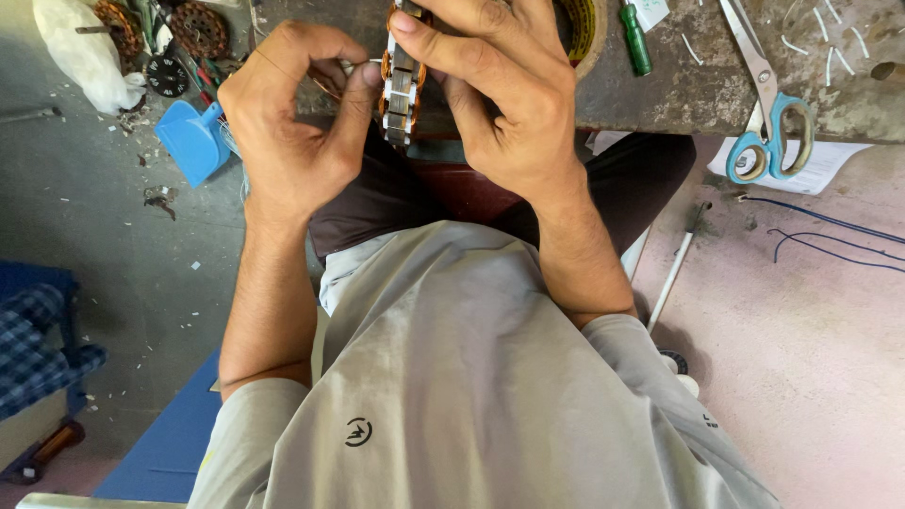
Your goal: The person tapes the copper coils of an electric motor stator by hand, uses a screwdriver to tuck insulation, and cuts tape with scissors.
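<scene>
Right hand fingers clamped around one wound stator core, held edge-on above the lap at the table edge. Left hand fingers pinching a thin copper wire beside it. One pair of blue-handled scissors far right; one green screwdriver; one blue scoop left.

Left hand pinching; right hand curled, gripping.

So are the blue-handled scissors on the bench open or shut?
Open, slightly: the scissors lie flat on the workbench, handle loops apart, with a gap between them.
</scene>
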